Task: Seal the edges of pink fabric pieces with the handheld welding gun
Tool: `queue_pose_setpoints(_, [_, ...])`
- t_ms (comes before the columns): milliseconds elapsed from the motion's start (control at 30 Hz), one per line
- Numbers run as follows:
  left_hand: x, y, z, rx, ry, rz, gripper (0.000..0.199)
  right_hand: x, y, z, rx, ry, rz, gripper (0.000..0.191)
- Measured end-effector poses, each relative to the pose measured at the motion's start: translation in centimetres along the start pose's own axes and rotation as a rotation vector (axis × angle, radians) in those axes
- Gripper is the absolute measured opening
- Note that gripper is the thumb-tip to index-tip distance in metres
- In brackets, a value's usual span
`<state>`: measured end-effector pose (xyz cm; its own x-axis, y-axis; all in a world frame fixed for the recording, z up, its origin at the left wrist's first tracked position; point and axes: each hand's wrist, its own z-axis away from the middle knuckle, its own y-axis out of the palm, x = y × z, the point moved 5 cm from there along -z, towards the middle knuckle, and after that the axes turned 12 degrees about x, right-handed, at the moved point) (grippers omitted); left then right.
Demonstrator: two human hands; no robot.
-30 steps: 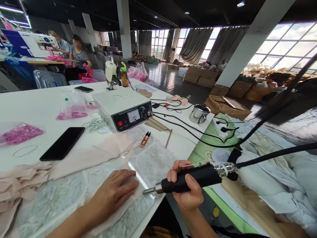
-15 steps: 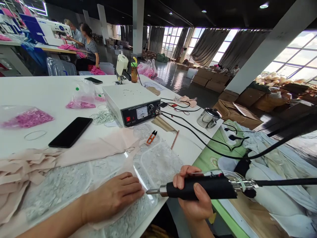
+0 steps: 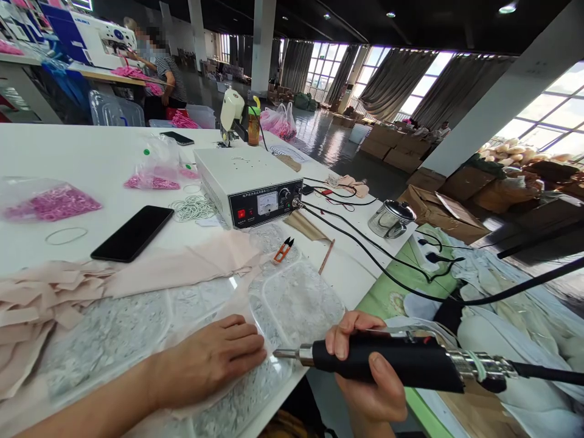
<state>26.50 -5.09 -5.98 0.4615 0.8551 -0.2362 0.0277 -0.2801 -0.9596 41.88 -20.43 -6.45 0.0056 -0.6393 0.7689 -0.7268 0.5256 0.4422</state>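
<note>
My left hand (image 3: 212,359) lies palm down on thin pale pink fabric (image 3: 182,267) over a marbled grey mat (image 3: 301,298), its fingers resting flat. My right hand (image 3: 365,365) is wrapped round a black handheld tool (image 3: 392,359) with a pointed metal tip. That tip points left, close beside the fingertips of my left hand. A black cable runs from the tool's rear end. Orange thread snips (image 3: 283,250) lie on the mat, beyond both hands. Gathered pink fabric (image 3: 41,298) is heaped at the left.
Behind the mat stands a white control box (image 3: 246,182) with a meter. A black phone (image 3: 132,233), bags of pink pieces (image 3: 55,204) and a metal cup (image 3: 391,219) are on the table. Cables cross the right side. Two people sit at a sewing machine (image 3: 91,39), far left.
The view has shifted slightly. My right hand and the tool sit a little farther right, with the tip slightly farther from my left fingers. My left hand stays flat on the fabric.
</note>
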Motion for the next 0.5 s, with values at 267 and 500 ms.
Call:
queue_pose_setpoints(267, [-0.07,0.01,-0.02,-0.004,0.007,-0.008,0.032,0.16,-0.15,0.01,0.001,0.002,0.01,0.021])
queue_pose_setpoints(500, [-0.09,0.19,0.03,-0.018,0.008,-0.009,0.034,0.43,0.19,-0.17,0.024,-0.003,0.036,0.021])
